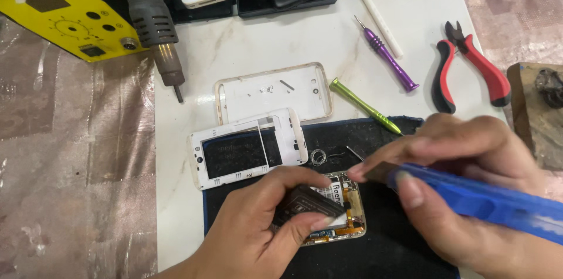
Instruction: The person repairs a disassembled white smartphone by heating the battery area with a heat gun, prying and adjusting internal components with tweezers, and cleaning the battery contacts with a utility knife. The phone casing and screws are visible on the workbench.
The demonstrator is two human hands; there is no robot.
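Head view: I see an opened phone (343,211) on a dark mat (375,138), at 6 o'clock on the tabletop (264,38).
Left hand (258,226): fingers (314,222) closed on the black battery (305,203), tilted up off the phone.
Right hand (469,162): fingers pinch a blue pry tool (475,197), tip at the battery's 2 o'clock edge.
Doing it well: I'd pry shallow and lift slowly, without bending the battery.
Labels: white sticker under the battery; yellow panel (56,12) at 10 o'clock.
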